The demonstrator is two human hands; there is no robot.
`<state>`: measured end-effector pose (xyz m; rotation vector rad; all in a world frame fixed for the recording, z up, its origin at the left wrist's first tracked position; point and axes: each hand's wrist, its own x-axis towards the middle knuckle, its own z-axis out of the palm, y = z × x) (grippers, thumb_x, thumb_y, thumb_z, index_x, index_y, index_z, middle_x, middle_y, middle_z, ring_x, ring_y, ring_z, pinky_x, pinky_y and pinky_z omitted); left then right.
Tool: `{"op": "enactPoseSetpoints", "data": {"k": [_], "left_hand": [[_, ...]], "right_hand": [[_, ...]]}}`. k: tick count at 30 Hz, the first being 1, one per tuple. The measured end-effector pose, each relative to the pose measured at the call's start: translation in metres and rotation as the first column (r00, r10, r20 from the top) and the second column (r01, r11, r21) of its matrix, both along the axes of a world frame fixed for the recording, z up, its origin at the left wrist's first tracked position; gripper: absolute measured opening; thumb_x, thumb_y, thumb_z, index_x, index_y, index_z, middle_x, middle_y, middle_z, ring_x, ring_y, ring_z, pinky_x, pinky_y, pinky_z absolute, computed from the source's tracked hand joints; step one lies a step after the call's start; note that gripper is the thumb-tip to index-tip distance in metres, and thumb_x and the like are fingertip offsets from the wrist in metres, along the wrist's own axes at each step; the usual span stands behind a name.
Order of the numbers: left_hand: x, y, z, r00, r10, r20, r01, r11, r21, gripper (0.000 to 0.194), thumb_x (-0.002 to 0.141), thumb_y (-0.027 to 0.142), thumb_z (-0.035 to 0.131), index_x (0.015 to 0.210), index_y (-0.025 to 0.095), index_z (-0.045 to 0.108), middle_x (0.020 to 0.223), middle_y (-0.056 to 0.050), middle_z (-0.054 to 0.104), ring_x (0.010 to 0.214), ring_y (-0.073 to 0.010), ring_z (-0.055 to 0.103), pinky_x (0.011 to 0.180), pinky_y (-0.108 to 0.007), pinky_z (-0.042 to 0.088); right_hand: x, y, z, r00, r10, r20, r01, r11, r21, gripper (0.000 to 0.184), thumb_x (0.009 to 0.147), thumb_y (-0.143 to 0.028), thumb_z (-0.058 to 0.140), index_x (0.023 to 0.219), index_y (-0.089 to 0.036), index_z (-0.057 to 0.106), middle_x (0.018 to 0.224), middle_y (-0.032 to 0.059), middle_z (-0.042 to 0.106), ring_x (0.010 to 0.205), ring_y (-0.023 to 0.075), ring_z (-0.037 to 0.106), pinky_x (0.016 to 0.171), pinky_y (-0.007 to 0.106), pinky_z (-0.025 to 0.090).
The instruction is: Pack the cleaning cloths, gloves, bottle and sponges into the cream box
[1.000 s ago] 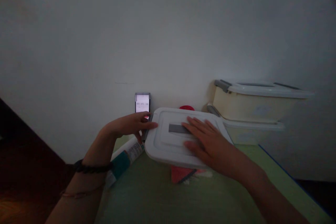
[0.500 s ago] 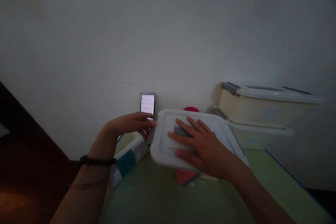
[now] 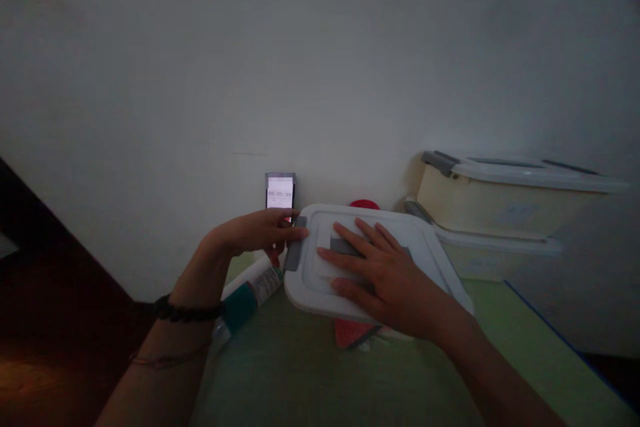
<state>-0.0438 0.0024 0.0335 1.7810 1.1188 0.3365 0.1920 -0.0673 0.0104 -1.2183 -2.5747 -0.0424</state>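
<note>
A white storage box lid (image 3: pixel 425 280) faces up in front of me, with a grey strip at its middle. My right hand (image 3: pixel 383 273) lies flat on it, fingers spread, holding nothing. At the lid's left edge, my left hand (image 3: pixel 267 233) has its thumb on a grey latch (image 3: pixel 294 253), the other fingers bent beside and below it. The latch lies against the lid's rim. The box body under the lid is hidden. Red cloth-like material (image 3: pixel 353 332) shows below the near edge, and something red (image 3: pixel 365 204) pokes out behind the far edge.
A phone (image 3: pixel 280 190) showing a running timer leans on the wall behind my left hand. A white and teal cylindrical container (image 3: pixel 245 307) lies under my left wrist. Two lidded cream boxes (image 3: pixel 480 203) are stacked at right on the green tabletop (image 3: pixel 280 373).
The grey latch has swung up from hanging outward to lying over the lid's left rim, with my left thumb moving right onto it. My right hand stays flat on the lid.
</note>
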Motion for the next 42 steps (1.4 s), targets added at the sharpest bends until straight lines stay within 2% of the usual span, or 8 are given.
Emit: {"op": "enactPoseSetpoints", "data": {"k": [5,10,16,19,24,26,35,42], "left_hand": [[0.004,-0.008,0.005,0.980,0.051,-0.192,-0.006,0.974,0.227,0.056,0.084,0.049,0.044,0.127,0.014,0.041,0.108,-0.014,0.059,0.091,-0.0260,0.061,0.072,-0.036,0.053],[0.035,-0.016,-0.003,0.947,0.157,-0.279,0.100,0.681,0.725,0.057,0.091,0.043,0.032,0.138,0.010,0.029,0.148,-0.017,0.026,0.136,-0.0277,0.021,0.110,-0.044,0.024],[0.060,-0.018,-0.012,0.901,0.156,-0.404,0.226,0.628,0.745,0.059,0.093,0.049,0.024,0.138,0.012,0.034,0.148,-0.013,0.029,0.137,-0.0266,0.020,0.112,-0.046,0.016],[0.060,-0.017,-0.012,0.884,0.161,-0.439,0.249,0.633,0.733,0.060,0.092,0.051,0.023,0.138,0.014,0.035,0.148,-0.012,0.029,0.137,-0.0265,0.022,0.111,-0.047,0.018],[0.060,-0.015,-0.011,0.855,0.192,-0.483,0.277,0.617,0.737,0.059,0.092,0.051,0.025,0.138,0.015,0.035,0.148,-0.011,0.029,0.137,-0.0257,0.023,0.111,-0.045,0.021],[0.059,-0.014,-0.012,0.851,0.205,-0.484,0.280,0.602,0.748,0.059,0.091,0.050,0.026,0.138,0.016,0.036,0.148,-0.011,0.030,0.136,-0.0264,0.025,0.110,-0.046,0.023],[0.057,-0.007,-0.017,0.851,0.203,-0.484,0.313,0.544,0.779,0.054,0.091,0.049,0.025,0.132,0.020,0.045,0.147,-0.010,0.033,0.134,-0.0274,0.030,0.107,-0.047,0.028],[0.063,-0.010,-0.012,0.874,0.177,-0.452,0.333,0.460,0.823,0.042,0.092,0.040,0.032,0.122,0.023,0.056,0.137,-0.008,0.048,0.131,-0.0267,0.036,0.108,-0.055,0.018]], "right_hand": [[-0.005,-0.001,-0.005,0.994,-0.042,-0.104,0.046,0.998,0.037,0.048,0.088,-0.046,0.042,0.132,-0.030,0.046,0.143,0.0049,0.040,0.133,0.0314,0.029,0.106,0.058,0.023],[0.002,0.002,-0.002,0.924,-0.148,-0.352,0.187,0.979,0.079,0.041,0.089,-0.024,0.035,0.122,-0.010,0.056,0.119,0.0133,0.063,0.112,0.0249,0.057,0.100,0.045,0.041],[0.060,0.002,-0.010,0.824,-0.234,-0.516,0.327,0.941,0.094,0.029,0.086,-0.027,0.044,0.102,-0.018,0.067,0.106,0.0102,0.069,0.099,0.0248,0.064,0.093,0.045,0.046],[0.085,-0.002,-0.031,0.613,-0.287,-0.737,0.402,0.915,-0.022,0.029,0.084,-0.032,0.049,0.104,-0.018,0.064,0.119,0.0127,0.062,0.111,0.0252,0.057,0.098,0.045,0.041],[0.093,-0.005,-0.058,0.108,-0.387,-0.916,0.175,0.914,-0.366,0.040,0.078,-0.037,0.059,0.115,-0.023,0.057,0.129,0.0078,0.056,0.122,0.0230,0.047,0.106,0.045,0.029],[0.092,-0.001,-0.061,0.010,-0.426,-0.905,0.124,0.898,-0.421,0.041,0.076,-0.039,0.061,0.113,-0.023,0.058,0.129,0.0070,0.056,0.123,0.0232,0.046,0.107,0.045,0.028],[0.095,0.006,-0.067,-0.237,-0.611,-0.755,-0.232,0.791,-0.567,0.021,0.073,-0.037,0.059,0.082,-0.023,0.072,0.086,0.0006,0.075,0.083,0.0194,0.067,0.078,0.032,0.050],[0.093,0.006,-0.062,-0.268,-0.668,-0.694,-0.415,0.730,-0.543,0.018,0.072,-0.032,0.063,0.084,-0.021,0.072,0.085,-0.0001,0.075,0.081,0.0173,0.068,0.077,0.029,0.051]]}}
